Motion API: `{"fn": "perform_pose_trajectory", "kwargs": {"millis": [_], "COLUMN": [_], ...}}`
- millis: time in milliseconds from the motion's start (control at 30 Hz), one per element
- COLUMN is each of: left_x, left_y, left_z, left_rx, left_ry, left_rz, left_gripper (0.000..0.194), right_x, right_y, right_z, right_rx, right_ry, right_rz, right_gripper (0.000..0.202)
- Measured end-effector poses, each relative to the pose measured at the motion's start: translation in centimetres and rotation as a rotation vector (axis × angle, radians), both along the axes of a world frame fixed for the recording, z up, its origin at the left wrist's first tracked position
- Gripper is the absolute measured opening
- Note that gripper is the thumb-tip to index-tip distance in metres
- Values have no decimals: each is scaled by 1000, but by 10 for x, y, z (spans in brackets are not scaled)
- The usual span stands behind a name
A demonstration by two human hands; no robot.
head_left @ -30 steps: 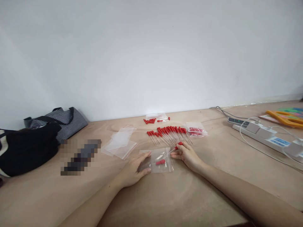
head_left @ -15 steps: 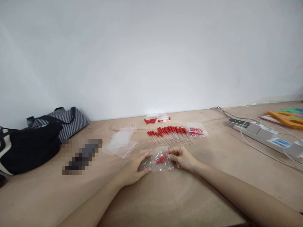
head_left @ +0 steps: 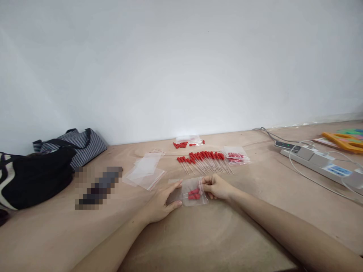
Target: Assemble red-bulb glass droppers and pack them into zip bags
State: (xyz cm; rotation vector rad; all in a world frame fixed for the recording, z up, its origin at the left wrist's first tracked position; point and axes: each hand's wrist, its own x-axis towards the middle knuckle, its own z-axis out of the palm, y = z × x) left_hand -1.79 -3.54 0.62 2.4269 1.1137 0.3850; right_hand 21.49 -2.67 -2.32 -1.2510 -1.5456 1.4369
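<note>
A clear zip bag (head_left: 187, 186) lies in front of me, with a few red-bulbed droppers (head_left: 194, 196) inside it. Their bulbs sit near the bag's right half. My right hand (head_left: 217, 187) pinches the zip edge on the right, thumb against forefinger. At the bag's left end rests my left hand (head_left: 160, 203), its thumb and forefinger spread apart along the edge. Just beyond the bag is a row of loose droppers (head_left: 202, 158), red bulbs away from me and thin clear tubes towards me.
Flat zip bags (head_left: 146, 168) lie overlapped at left. A filled zip bag (head_left: 238, 156) is right of the row. Red bulbs (head_left: 181, 145) lie by another bag (head_left: 188, 139) near the wall. A power strip (head_left: 320, 162) stands right; a striped bag (head_left: 87, 145) and black bag (head_left: 39, 177) left.
The red bulbs have slid deeper and now lie side by side within the zip bag. My right hand still grips the zip edge; my left hand has hardly moved.
</note>
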Motion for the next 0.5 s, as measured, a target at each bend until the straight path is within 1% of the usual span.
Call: {"fn": "perform_pose_trajectory", "kwargs": {"millis": [67, 100, 167, 233, 300, 333, 500], "left_x": [0, 0, 0, 0, 0, 0, 0], "left_y": [0, 0, 0, 1, 1, 1, 0], "left_z": [0, 0, -1, -2, -2, -3, -2], "left_rx": [2, 6, 15, 25, 32, 36, 25], "left_ry": [2, 0, -7, -9, -7, -8, -7], "left_rz": [0, 1, -3, -7, -11, -13, -12], "left_gripper": [55, 55, 54, 53, 51, 51, 51], "right_x": [9, 13, 15, 10, -2, -9, -39], "right_y": [8, 13, 22, 32, 40, 45, 65], "right_z": [4, 7, 14, 23, 29, 32, 34], "right_rx": [66, 139, 312, 419, 421, 401, 295], "right_ry": [-126, -214, -443, -690, -873, -921, -995], "right_rz": [-78, -143, -275, -342, -347, -347, -357], "right_gripper": [14, 12, 11, 13, 17, 18, 24]}}
